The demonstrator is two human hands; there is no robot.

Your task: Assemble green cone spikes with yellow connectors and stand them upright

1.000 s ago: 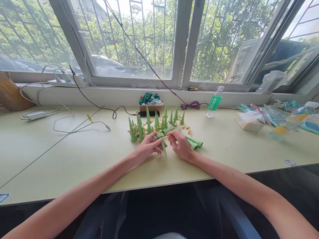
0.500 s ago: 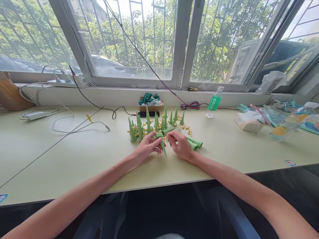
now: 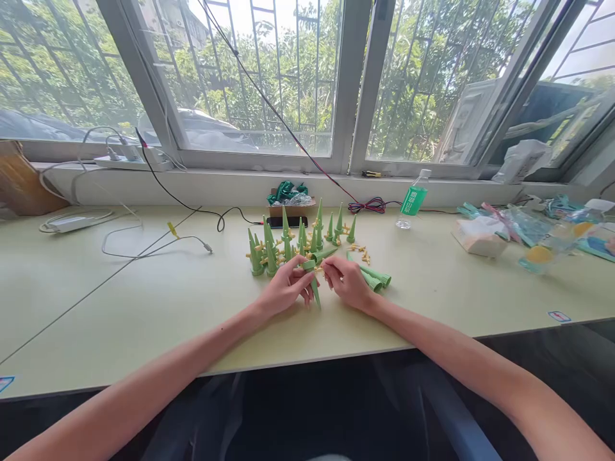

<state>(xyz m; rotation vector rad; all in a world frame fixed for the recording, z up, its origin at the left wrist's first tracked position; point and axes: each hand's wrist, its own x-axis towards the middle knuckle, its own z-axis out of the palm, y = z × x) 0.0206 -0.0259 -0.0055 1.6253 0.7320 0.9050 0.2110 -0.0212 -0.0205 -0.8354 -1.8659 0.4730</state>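
Both my hands meet at the middle of a pale green table (image 3: 144,301). My left hand (image 3: 284,287) is closed round a green plastic cone (image 3: 314,289) whose tip points down towards me. My right hand (image 3: 346,282) pinches a small yellow fitting (image 3: 319,269) against the cone's wide end. Behind them stand several upright green cones (image 3: 288,240) with yellow fittings, and two cones (image 3: 377,276) lie flat just right of my right hand. Loose yellow fittings (image 3: 361,250) are scattered behind.
A black phone (image 3: 287,221) and a small box with green material (image 3: 289,195) sit at the back. A water bottle (image 3: 412,200) stands to the right, near packets and bags (image 3: 523,230). Cables (image 3: 144,240) and a power strip (image 3: 125,157) lie at the left.
Hands stay at the same spot; the cone has tilted slightly more upright in my left hand and the camera has shifted a little.
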